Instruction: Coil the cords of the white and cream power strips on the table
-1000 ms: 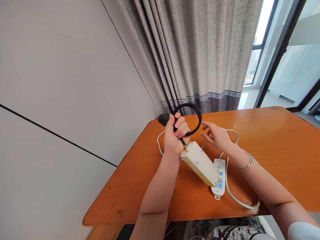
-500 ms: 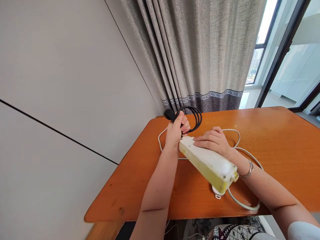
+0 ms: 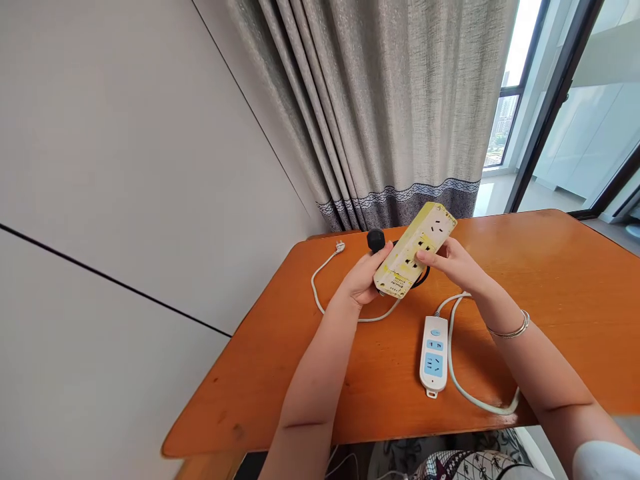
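A yellowed power strip (image 3: 417, 251) is held tilted above the table, its socket face toward me. My left hand (image 3: 367, 272) grips its lower left end, together with the black cord whose black plug (image 3: 376, 240) sticks up beside the thumb. My right hand (image 3: 453, 263) is closed on the strip's right edge, thumb on the socket face. Part of the black cord shows below the strip; the rest is hidden behind it. A white power strip with blue sockets (image 3: 433, 357) lies on the table below, touched by neither hand.
The wooden table (image 3: 280, 373) stands against a grey wall panel (image 3: 125, 167). A white cord (image 3: 457, 360) loops over the tabletop, and a white plug (image 3: 340, 247) lies near the far left corner. Behind hang grey curtains (image 3: 390, 100), with a glass door at right.
The yellowed power strip has been turned from its plain back to its socket face and swung up and away from me. The white power strip beneath it is now uncovered.
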`<state>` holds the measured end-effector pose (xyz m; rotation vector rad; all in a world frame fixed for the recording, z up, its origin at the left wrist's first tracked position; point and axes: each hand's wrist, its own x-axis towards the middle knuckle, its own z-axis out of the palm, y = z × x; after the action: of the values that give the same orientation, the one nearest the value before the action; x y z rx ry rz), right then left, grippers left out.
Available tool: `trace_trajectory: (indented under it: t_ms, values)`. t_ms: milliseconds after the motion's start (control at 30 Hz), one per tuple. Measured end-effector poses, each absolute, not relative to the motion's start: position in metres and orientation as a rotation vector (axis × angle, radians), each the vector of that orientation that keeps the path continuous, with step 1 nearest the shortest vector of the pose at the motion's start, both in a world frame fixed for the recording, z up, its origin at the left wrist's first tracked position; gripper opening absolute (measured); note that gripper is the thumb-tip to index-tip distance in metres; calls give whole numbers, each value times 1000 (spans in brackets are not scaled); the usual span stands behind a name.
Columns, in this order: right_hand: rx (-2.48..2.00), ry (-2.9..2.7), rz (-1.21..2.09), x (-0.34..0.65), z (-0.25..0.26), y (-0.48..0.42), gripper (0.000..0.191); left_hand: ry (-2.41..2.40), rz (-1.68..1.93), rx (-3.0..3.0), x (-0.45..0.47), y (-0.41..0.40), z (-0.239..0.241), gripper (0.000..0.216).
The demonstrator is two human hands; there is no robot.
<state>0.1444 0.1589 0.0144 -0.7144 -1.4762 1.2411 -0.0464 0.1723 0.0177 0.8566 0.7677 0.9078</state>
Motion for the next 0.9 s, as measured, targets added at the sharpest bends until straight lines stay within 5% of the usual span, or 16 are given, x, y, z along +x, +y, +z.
trace_trajectory:
  t_ms: [900]
  values:
    - [-763, -1304, 1476, 138, 8, 162, 46, 751, 773, 898, -56, 186, 7, 39]
